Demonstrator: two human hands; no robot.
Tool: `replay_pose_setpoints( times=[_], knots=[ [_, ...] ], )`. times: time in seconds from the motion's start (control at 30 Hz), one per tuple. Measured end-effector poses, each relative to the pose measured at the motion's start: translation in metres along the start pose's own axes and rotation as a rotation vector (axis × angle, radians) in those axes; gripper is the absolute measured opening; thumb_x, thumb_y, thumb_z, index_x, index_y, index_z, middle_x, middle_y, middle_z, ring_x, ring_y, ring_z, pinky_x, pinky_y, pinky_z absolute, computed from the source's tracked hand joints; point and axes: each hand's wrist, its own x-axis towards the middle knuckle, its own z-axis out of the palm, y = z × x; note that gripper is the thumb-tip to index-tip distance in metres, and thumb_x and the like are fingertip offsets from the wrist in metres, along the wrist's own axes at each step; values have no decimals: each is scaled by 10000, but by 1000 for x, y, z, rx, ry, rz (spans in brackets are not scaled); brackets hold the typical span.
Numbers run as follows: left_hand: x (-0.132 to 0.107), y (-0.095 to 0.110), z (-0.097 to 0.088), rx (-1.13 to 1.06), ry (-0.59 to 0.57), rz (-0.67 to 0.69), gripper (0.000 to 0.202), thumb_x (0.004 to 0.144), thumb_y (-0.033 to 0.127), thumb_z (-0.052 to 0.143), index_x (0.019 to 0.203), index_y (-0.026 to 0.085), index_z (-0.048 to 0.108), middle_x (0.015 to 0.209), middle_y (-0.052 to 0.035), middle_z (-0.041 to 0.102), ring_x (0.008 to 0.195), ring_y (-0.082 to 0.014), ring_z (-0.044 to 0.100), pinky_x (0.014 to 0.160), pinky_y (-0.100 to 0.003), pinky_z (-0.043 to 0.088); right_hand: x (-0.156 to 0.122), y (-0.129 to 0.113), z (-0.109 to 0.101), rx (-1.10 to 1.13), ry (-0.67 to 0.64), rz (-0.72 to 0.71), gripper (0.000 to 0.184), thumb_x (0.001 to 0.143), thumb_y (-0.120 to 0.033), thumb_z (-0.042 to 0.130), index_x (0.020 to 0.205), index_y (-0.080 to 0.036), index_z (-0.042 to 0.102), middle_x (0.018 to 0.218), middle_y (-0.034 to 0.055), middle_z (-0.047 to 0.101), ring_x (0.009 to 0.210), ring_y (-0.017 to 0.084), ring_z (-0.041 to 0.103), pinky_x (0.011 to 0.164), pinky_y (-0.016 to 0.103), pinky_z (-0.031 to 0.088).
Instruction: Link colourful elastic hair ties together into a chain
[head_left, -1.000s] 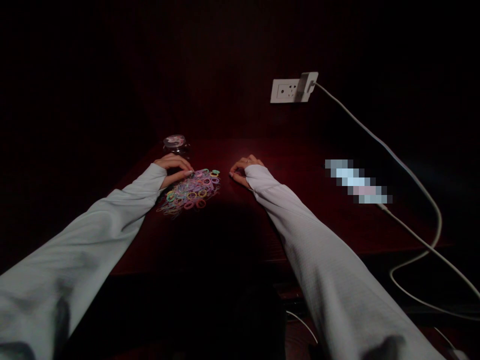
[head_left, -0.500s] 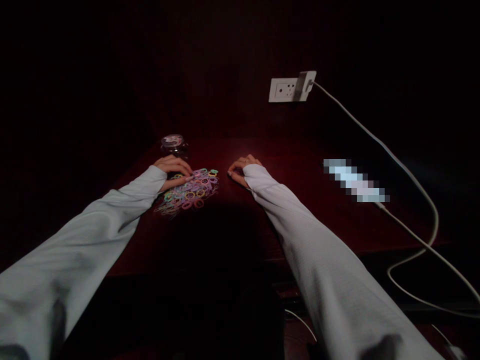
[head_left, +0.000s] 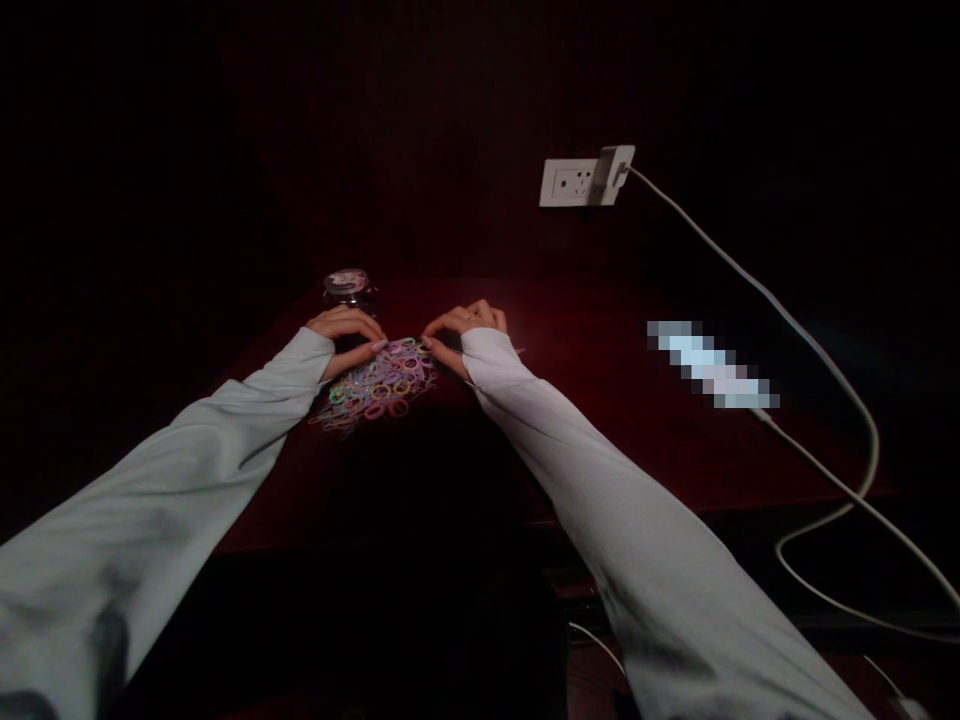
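A loose pile of small elastic hair ties (head_left: 381,392) in purple, pink, yellow and green lies on the dark red table. My left hand (head_left: 346,328) reaches over the pile's upper left edge, thumb and index fingertip close together at the ties; what is between them is too small to make out. At the pile's upper right edge my right hand (head_left: 466,322) pinches with thumb and index finger at a hair tie. Its other fingers are bent and raised. Behind my left hand stands a round clear jar (head_left: 349,286) with a patterned lid.
On the right a pixelated bright phone-like device (head_left: 712,365) lies on the table (head_left: 600,440), with a white cable (head_left: 817,460) running from it. A charger (head_left: 618,168) sits in the wall socket (head_left: 570,183). A small pink thing (head_left: 520,351) shows beside my right wrist.
My right hand has moved left from bare table to the pile's edge and closed at a hair tie there. My left thumb has risen slightly nearer its index finger.
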Motion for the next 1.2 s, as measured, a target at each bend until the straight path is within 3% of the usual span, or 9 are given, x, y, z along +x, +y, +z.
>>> replay_pose_setpoints(
  times=[0.17,0.43,0.8,1.2],
  knots=[
    [2,6,-4,-4,-30,-11,346,1030,518,655,851,242,760,1022,-67,836,987,-244,753,1026,-441,565,-1,-20,8,45,-62,-55,176,1028,-407,760,1162,-346,856,1181,52,764,1216,300,505,1111,485,282],
    [6,14,-1,-27,-61,-11,387,1034,557,653,847,234,755,999,-64,834,977,-237,750,1014,-427,574,-3,-26,6,84,-84,-73,175,1023,-428,782,1154,-350,868,1157,54,733,1223,297,493,1091,477,272],
    [2,6,6,-63,-19,-23,373,1036,547,652,844,242,749,1006,-68,850,977,-251,767,1029,-444,568,-1,-19,10,72,-78,-64,169,1053,-412,728,1104,-357,879,1162,54,757,1211,300,500,1097,488,266],
    [-1,2,1,11,-86,-25,356,1041,533,615,892,242,753,1056,-73,841,1014,-256,755,1006,-427,543,-2,-5,11,25,-42,-34,167,1025,-456,767,1113,-378,886,1163,59,748,1216,309,481,1083,493,264]
  ],
)
